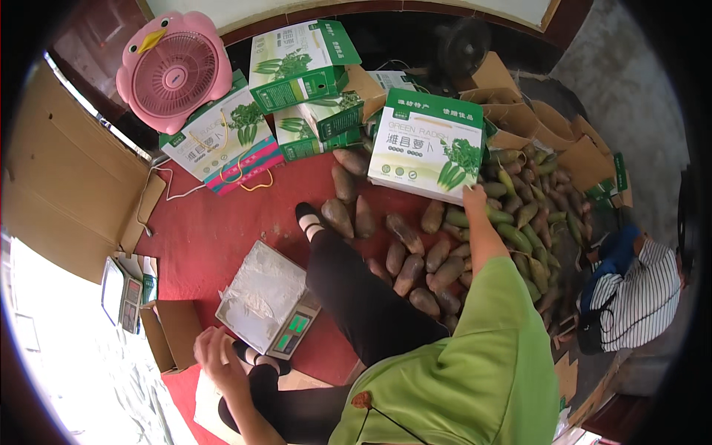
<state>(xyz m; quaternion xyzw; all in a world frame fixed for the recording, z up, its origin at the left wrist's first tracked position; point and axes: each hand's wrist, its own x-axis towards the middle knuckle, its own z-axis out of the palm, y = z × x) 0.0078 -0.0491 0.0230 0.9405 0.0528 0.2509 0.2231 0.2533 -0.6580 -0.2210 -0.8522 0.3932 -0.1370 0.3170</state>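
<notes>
My right hand (475,196) is stretched out ahead, its fingers closed on the near right corner of a white and green cardboard box (423,144) with a radish picture on it. The box sits tilted over a pile of radishes. Several green radishes (513,236) lie to its right, and brownish-purple ones (409,275) lie nearer to me. My left hand (219,356) hangs at the lower left with loosely bent fingers apart, holding nothing. Beside it stands a digital scale (261,295) with a pale, crumpled cover on its plate and a lit green display.
A pink animal-shaped fan (174,74) stands at the back left by more printed boxes (297,59). An opened brown carton (169,335) and a second scale (122,294) are at the left. Brown paper bags (512,119) stand behind the pile. Another person (630,293) bends at the right.
</notes>
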